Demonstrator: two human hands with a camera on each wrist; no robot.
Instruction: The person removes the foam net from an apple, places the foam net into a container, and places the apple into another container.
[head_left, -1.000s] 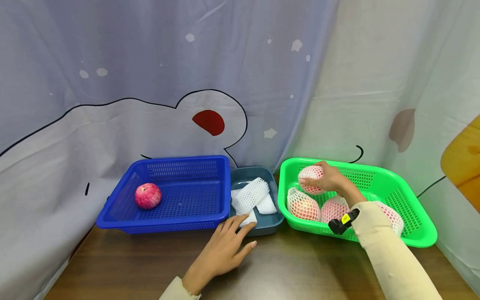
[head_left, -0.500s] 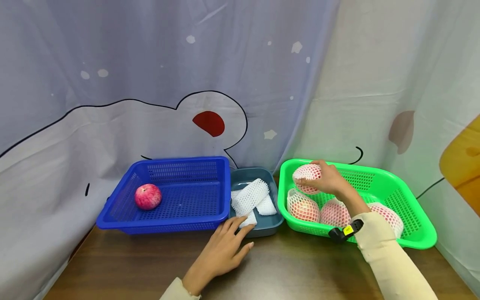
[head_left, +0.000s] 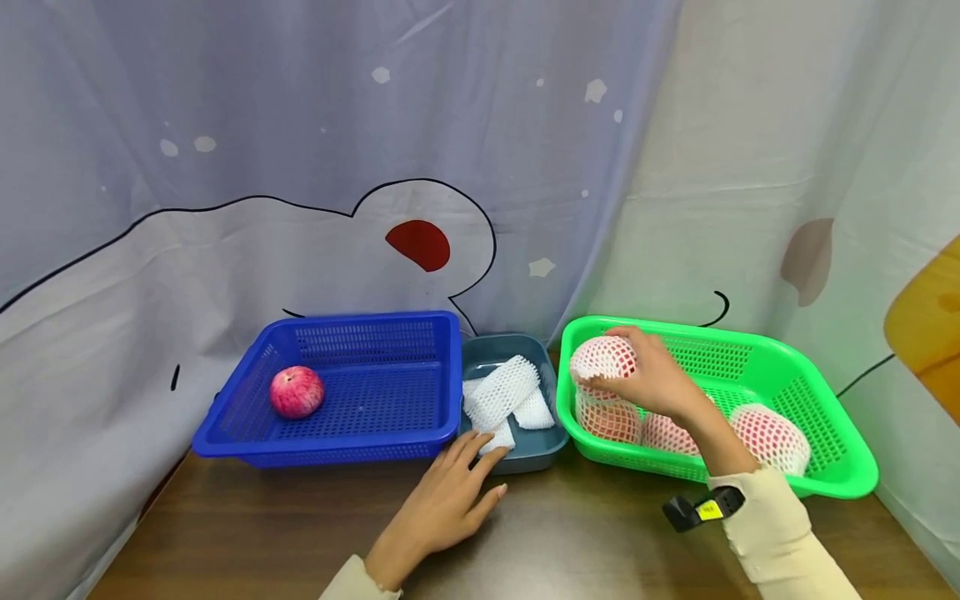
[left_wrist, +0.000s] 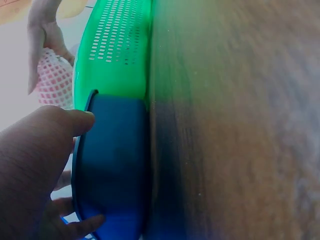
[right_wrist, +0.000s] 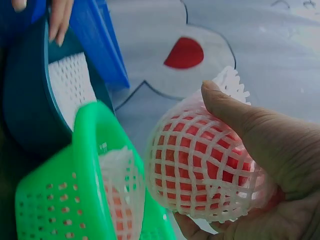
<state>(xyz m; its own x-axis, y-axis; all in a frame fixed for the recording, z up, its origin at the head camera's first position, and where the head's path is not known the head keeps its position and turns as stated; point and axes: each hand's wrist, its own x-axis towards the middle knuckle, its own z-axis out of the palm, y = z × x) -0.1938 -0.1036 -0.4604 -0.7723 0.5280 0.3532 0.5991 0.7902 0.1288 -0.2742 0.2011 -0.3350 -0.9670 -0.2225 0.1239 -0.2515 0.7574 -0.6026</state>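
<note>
My right hand (head_left: 656,379) grips an apple in a white foam net (right_wrist: 197,170). In the head view it is held over the left end of the green basket (head_left: 855,475), overlapping another netted apple (head_left: 609,423) there. The right wrist view shows thumb and fingers curled round the net, whose loose end sticks out past the thumb. My left hand (head_left: 446,496) lies with spread, relaxed fingers at the front rim of a dark teal bin (head_left: 536,458). Its fingertips overlap one of several white foam nets (head_left: 502,392) in that bin.
Left of the bin stands a blue basket (head_left: 352,446) with one bare red apple (head_left: 296,392). More netted apples, one at the right (head_left: 771,437), lie in the green basket. A printed curtain (head_left: 337,125) hangs behind the wooden table (head_left: 570,542).
My right hand has moved left with the netted apple, from beside the front-left netted apple to overlapping it in the head view. The left hand has stayed in place.
</note>
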